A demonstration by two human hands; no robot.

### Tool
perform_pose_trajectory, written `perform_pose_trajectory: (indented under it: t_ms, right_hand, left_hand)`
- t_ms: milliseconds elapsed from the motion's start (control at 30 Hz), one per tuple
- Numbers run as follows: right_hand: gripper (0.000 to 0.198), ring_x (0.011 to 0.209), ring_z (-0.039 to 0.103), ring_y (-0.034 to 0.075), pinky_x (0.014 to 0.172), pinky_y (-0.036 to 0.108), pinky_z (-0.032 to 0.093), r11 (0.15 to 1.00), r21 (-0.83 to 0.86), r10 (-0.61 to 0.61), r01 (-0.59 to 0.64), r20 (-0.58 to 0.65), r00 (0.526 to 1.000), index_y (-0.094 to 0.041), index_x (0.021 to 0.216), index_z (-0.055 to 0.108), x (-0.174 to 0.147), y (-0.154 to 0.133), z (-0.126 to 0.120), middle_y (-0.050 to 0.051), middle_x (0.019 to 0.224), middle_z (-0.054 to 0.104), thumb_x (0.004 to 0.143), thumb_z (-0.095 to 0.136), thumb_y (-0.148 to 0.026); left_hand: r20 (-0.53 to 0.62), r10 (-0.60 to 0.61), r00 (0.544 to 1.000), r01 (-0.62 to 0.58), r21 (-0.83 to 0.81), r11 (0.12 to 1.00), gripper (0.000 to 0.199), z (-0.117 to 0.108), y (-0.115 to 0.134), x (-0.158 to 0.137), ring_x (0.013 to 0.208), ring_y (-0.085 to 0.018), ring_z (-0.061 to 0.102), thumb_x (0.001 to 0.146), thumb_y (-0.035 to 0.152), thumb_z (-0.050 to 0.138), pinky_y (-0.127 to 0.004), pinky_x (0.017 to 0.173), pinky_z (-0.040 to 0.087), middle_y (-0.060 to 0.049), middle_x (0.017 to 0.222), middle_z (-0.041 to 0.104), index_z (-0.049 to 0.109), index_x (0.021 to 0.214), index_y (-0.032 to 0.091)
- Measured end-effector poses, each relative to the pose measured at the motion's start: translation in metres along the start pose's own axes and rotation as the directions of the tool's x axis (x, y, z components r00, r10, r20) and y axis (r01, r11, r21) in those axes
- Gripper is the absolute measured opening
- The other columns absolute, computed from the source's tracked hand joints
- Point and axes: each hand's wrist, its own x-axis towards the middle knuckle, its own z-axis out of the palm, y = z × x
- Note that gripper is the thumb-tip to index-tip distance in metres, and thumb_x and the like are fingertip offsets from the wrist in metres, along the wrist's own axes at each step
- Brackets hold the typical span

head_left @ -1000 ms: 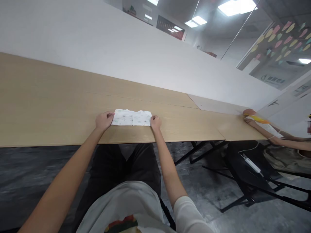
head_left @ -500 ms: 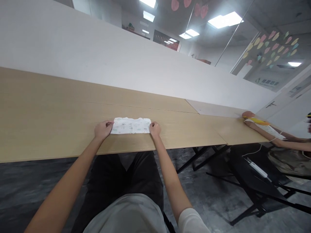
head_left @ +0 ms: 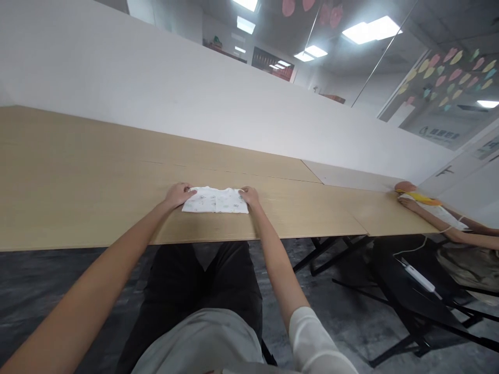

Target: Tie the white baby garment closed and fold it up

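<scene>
A white garment [head_left: 215, 201] with a small printed pattern lies folded into a flat rectangle on the wooden table. Its upper edge dips in a curve, and a seam or fold line runs down its middle. At its upper left corner my left hand [head_left: 179, 195] pinches the cloth, the thumb on top and the fingers partly hidden behind. My right hand [head_left: 250, 196] grips the upper right corner in the same way. The lower edge, towards my body, lies free on the table.
The long wooden table [head_left: 97, 197] runs along a white partition wall [head_left: 187, 98]. To the right, another person's arms [head_left: 432, 218] rest on the table by a yellow-and-white item [head_left: 423, 198]. A black chair [head_left: 413, 291] below carries a white power strip [head_left: 420, 278].
Both hands have moved from the garment's side edges to its upper corners, away from my body. The view has shifted slightly.
</scene>
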Motion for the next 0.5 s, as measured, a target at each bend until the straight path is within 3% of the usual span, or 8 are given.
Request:
perform_pose_trajectory:
  t_ms: [100,167,300,400,500]
  right_hand:
    - [0.009,0.091,0.068,0.021,0.082,0.026,0.048,0.999,0.034,-0.040,0.036,0.125,0.991,-0.017,0.082,0.074,0.008,-0.002,-0.020,0.006,0.091,0.076,0.078,0.067,-0.018]
    - [0.005,0.088,0.067,0.019,0.081,0.026,0.048,0.973,0.211,-0.128,0.096,0.146,0.981,-0.015,0.075,0.071,0.012,-0.004,-0.040,0.005,0.086,0.073,0.075,0.067,-0.019]
    - [0.012,0.087,0.063,0.017,0.081,0.025,0.048,0.762,0.583,-0.391,0.281,0.069,0.918,-0.017,0.071,0.062,0.018,-0.017,-0.089,0.003,0.082,0.066,0.077,0.061,-0.026]
    - [0.015,0.078,0.057,0.015,0.073,0.025,0.047,0.721,0.584,-0.417,0.372,-0.063,0.907,-0.019,0.073,0.055,0.014,-0.037,-0.123,0.001,0.075,0.056,0.083,0.056,-0.030]
    - [0.023,0.070,0.052,0.014,0.065,0.023,0.043,0.758,0.492,-0.435,0.428,-0.108,0.894,-0.019,0.079,0.054,0.005,-0.056,-0.149,0.000,0.072,0.048,0.091,0.053,-0.039]
  left_hand:
    - [0.001,-0.026,1.000,0.026,-0.162,0.986,0.028,-0.016,0.010,0.007,0.096,-0.027,0.066,0.072,0.041,0.067,-0.032,0.086,0.049,-0.009,0.098,0.075,0.069,0.086,0.016]
    - [-0.023,-0.046,0.999,0.037,-0.317,0.948,0.029,-0.034,0.020,0.012,0.093,-0.024,0.064,0.076,0.041,0.068,-0.031,0.083,0.049,-0.009,0.094,0.073,0.067,0.086,0.014]
    - [-0.095,0.012,0.995,-0.064,-0.568,0.821,0.026,-0.080,0.049,0.019,0.094,-0.018,0.061,0.091,0.029,0.057,-0.029,0.086,0.046,-0.014,0.100,0.070,0.062,0.097,0.004]
    - [-0.136,0.147,0.980,-0.199,-0.599,0.775,0.030,-0.112,0.071,0.020,0.098,-0.017,0.060,0.097,0.024,0.049,-0.029,0.086,0.044,-0.015,0.105,0.067,0.059,0.108,-0.002]
    - [-0.224,0.153,0.963,-0.246,-0.486,0.839,0.043,-0.135,0.082,0.018,0.096,-0.019,0.061,0.097,0.034,0.052,-0.031,0.084,0.043,-0.012,0.101,0.064,0.056,0.117,-0.004]
